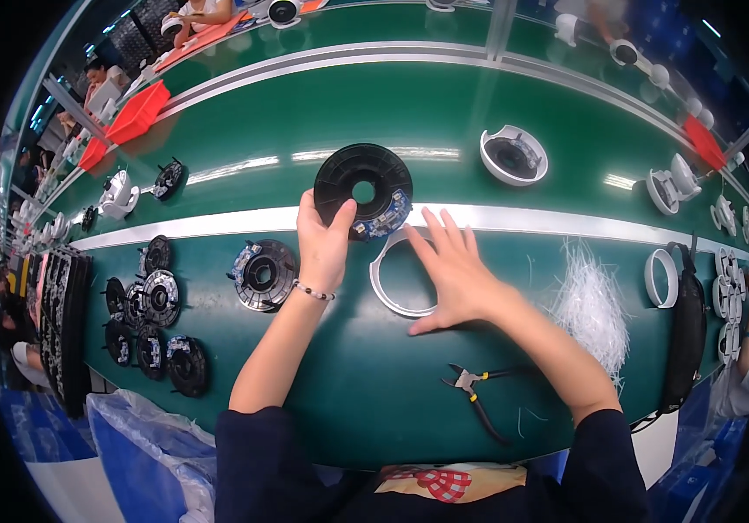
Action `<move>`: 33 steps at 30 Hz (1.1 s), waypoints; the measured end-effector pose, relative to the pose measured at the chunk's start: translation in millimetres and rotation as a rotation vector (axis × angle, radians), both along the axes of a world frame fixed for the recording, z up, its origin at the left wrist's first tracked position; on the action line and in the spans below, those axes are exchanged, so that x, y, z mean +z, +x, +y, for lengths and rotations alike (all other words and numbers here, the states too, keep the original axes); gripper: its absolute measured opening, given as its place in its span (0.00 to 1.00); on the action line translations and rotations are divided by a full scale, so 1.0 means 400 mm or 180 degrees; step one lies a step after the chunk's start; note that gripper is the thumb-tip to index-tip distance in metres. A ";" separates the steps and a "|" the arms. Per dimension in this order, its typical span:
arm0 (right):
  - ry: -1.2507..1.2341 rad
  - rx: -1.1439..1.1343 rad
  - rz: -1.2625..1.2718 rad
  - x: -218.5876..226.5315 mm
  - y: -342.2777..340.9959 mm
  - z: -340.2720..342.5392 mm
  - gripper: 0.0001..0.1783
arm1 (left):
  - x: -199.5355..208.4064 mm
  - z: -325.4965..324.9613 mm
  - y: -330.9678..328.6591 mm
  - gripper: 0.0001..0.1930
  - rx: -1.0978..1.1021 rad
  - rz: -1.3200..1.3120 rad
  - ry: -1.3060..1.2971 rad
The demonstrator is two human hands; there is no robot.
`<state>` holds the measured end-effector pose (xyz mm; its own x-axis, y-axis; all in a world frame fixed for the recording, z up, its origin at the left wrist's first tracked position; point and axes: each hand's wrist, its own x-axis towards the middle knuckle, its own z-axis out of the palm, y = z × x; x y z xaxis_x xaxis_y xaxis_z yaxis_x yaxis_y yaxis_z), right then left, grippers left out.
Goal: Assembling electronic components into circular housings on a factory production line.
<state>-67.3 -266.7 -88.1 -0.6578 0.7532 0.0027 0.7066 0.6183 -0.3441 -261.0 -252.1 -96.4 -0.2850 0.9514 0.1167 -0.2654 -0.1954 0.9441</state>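
My left hand (pixel 323 245) pinches the lower left edge of a black round plastic base (pixel 340 174), which has a centre hole and a blue circuit board along its lower right rim. The base is tilted up above the green bench. To the right, my right hand (pixel 466 283) spreads its fingers over a white plastic ring (pixel 380 283) on the bench and hides part of it. Whether the fingers touch the ring I cannot tell. Left of my left forearm lies another black base with a board (pixel 263 274).
Several black bases (pixel 161 296) cluster at the left. Yellow-and-black side cutters (pixel 472 392) lie near the front edge, beside a heap of clear plastic strips (pixel 588 305). A white housing (pixel 514 157) rests beyond the metal strip (pixel 523 218); another white ring (pixel 660 279) stands at the right by a black bag (pixel 687 340).
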 end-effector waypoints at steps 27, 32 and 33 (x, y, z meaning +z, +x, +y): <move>-0.0489 -0.0342 0.2740 0.056 -0.050 0.011 0.66 | -0.002 -0.073 0.030 0.37 -0.2010 -0.2467 -0.0560; -0.0333 -0.0785 0.2180 0.076 -0.061 -0.033 0.66 | 0.001 -0.080 0.030 0.34 -0.1972 -0.2231 -0.0555; -0.0144 -0.0846 0.2068 0.074 -0.072 -0.043 0.65 | -0.001 -0.083 0.027 0.35 -0.1954 -0.2122 -0.0546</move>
<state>-96.2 -284.0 -58.6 -0.3272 0.8969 0.2975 0.4746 0.4282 -0.7690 -250.0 -285.2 -96.8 0.3177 0.9470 -0.0468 -0.7756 0.2880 0.5616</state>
